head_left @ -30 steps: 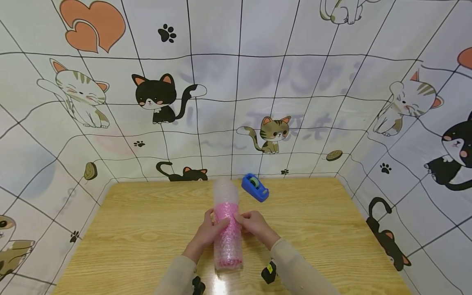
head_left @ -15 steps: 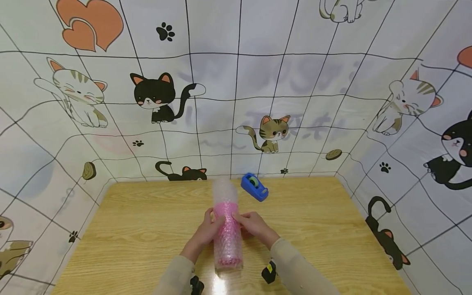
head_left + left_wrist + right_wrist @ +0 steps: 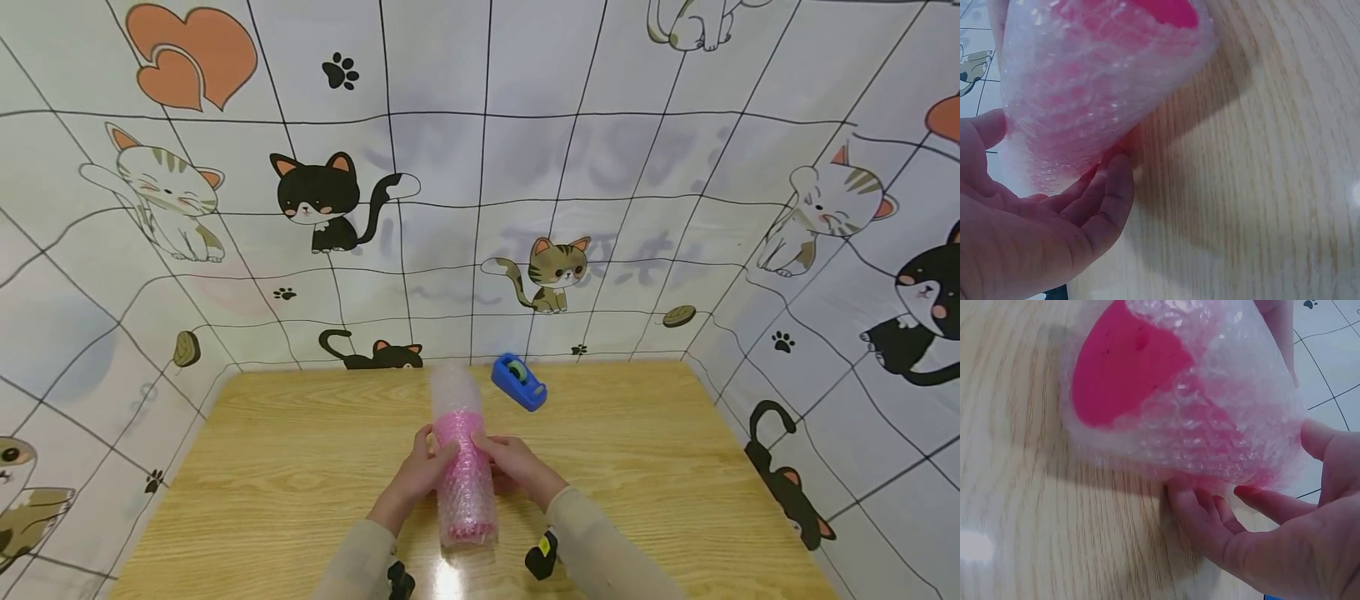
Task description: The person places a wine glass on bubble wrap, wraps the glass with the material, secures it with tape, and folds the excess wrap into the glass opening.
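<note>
A pink cylindrical object wrapped in clear bubble wrap (image 3: 467, 475) lies lengthwise on the table, its far end only wrap. My left hand (image 3: 420, 471) grips its left side, thumb on top and fingers curled beneath. From the right side my right hand (image 3: 517, 462) holds it the same way, thumb on the upper face. Both wrist views show the near end, where a smooth pink base (image 3: 1129, 369) shows through a gap in the wrap. What the wrapped object is, I cannot tell.
A blue tape dispenser (image 3: 519, 382) with a roll of tape stands at the back of the wooden table (image 3: 637, 467), just right of the roll. Cat-printed cloth (image 3: 480, 167) closes off the back and both sides.
The wrapped roll has turned slightly, its near end shifting a little right and its far end a little left. Both hands keep holding it, and the left thumb has drawn back slightly.
</note>
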The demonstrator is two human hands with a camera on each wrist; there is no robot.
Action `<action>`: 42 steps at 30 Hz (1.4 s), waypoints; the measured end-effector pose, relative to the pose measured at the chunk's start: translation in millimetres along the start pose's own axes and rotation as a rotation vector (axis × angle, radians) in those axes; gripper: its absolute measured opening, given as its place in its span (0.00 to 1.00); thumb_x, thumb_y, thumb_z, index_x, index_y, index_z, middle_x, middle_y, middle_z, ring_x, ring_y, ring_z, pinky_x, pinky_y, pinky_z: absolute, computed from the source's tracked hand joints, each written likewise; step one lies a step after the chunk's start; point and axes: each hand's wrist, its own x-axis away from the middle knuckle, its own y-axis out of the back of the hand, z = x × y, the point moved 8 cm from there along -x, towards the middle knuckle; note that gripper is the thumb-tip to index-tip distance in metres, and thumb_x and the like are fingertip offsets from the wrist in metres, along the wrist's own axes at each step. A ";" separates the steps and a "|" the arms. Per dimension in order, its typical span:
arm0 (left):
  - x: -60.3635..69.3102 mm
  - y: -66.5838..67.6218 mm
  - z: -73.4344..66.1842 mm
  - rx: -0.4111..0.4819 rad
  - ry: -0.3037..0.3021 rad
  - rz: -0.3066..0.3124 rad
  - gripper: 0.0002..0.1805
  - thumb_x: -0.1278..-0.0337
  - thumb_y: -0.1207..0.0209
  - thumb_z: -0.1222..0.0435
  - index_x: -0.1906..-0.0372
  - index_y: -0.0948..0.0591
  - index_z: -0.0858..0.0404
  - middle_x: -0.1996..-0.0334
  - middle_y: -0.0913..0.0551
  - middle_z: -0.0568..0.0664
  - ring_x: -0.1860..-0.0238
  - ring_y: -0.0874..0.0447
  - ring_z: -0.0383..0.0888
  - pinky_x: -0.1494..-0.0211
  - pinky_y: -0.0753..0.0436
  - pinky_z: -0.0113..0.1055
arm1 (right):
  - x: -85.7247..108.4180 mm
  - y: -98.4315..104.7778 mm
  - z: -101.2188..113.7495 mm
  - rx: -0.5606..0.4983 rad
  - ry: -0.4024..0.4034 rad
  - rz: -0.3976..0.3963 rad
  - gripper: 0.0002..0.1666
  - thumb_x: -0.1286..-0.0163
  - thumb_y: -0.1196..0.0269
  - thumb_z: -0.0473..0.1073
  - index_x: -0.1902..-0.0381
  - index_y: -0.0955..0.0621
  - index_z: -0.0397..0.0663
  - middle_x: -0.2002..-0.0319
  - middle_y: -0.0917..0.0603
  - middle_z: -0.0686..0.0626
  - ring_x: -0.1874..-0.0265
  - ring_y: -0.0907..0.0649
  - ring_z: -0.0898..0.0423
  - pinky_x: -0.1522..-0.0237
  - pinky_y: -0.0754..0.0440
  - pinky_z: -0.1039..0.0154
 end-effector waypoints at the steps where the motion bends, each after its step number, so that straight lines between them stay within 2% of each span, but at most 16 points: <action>1: 0.3 0.2 -0.2 0.004 -0.001 0.002 0.45 0.32 0.48 0.46 0.25 0.55 0.66 0.36 0.33 0.77 0.38 0.27 0.67 0.40 0.22 0.56 | -0.7 -1.0 -0.8 -0.019 0.000 0.004 0.48 0.33 0.45 0.70 0.32 0.32 0.36 0.46 0.17 0.42 0.51 0.16 0.50 0.48 0.16 0.51; 4: 0.7 0.9 -0.6 0.018 -0.006 0.006 0.44 0.31 0.49 0.48 0.25 0.55 0.67 0.37 0.32 0.77 0.41 0.24 0.66 0.43 0.20 0.55 | -2.4 -2.9 -2.2 -0.051 -0.004 0.004 0.50 0.34 0.44 0.69 0.31 0.35 0.34 0.44 0.20 0.39 0.49 0.17 0.46 0.47 0.17 0.49; 11: 1.1 1.2 0.2 0.056 -0.017 0.024 0.43 0.29 0.49 0.50 0.25 0.56 0.69 0.40 0.30 0.76 0.46 0.20 0.62 0.49 0.17 0.52 | -3.3 -3.4 0.3 -0.032 -0.012 -0.016 0.52 0.36 0.42 0.70 0.31 0.37 0.34 0.40 0.24 0.37 0.46 0.19 0.42 0.45 0.18 0.46; 20: 0.8 2.6 0.8 0.051 -0.014 0.030 0.43 0.29 0.49 0.51 0.26 0.56 0.70 0.40 0.30 0.76 0.45 0.21 0.62 0.47 0.18 0.53 | -3.0 -4.9 3.4 -0.033 -0.039 -0.003 0.52 0.35 0.42 0.68 0.31 0.39 0.33 0.44 0.22 0.38 0.51 0.18 0.47 0.46 0.18 0.47; 32: 2.0 3.4 1.3 0.040 -0.014 0.053 0.43 0.28 0.52 0.50 0.25 0.58 0.70 0.37 0.33 0.77 0.41 0.23 0.64 0.41 0.21 0.56 | -6.8 -5.2 3.2 -0.042 -0.024 -0.018 0.51 0.35 0.39 0.66 0.32 0.38 0.31 0.42 0.23 0.36 0.46 0.19 0.43 0.42 0.21 0.44; 37: 3.1 7.4 1.0 0.016 -0.007 0.029 0.43 0.29 0.51 0.50 0.24 0.54 0.70 0.37 0.32 0.75 0.42 0.24 0.62 0.42 0.21 0.55 | -11.6 -7.1 1.2 -0.049 -0.002 0.009 0.49 0.36 0.39 0.67 0.36 0.32 0.28 0.47 0.19 0.39 0.52 0.17 0.49 0.44 0.19 0.48; 39: 3.7 10.8 0.0 -0.005 -0.004 0.000 0.42 0.30 0.49 0.50 0.24 0.51 0.70 0.37 0.31 0.73 0.42 0.25 0.61 0.44 0.20 0.53 | -12.9 -8.5 0.5 -0.053 0.000 0.017 0.47 0.36 0.39 0.67 0.39 0.28 0.29 0.50 0.17 0.41 0.55 0.16 0.52 0.45 0.18 0.50; 42: 2.8 16.2 -4.4 -0.023 -0.041 -0.068 0.39 0.33 0.45 0.55 0.26 0.45 0.70 0.42 0.29 0.70 0.45 0.23 0.59 0.50 0.18 0.48 | -13.0 -10.3 0.9 -0.055 0.001 0.019 0.46 0.38 0.38 0.68 0.42 0.25 0.32 0.52 0.15 0.43 0.57 0.16 0.54 0.46 0.17 0.52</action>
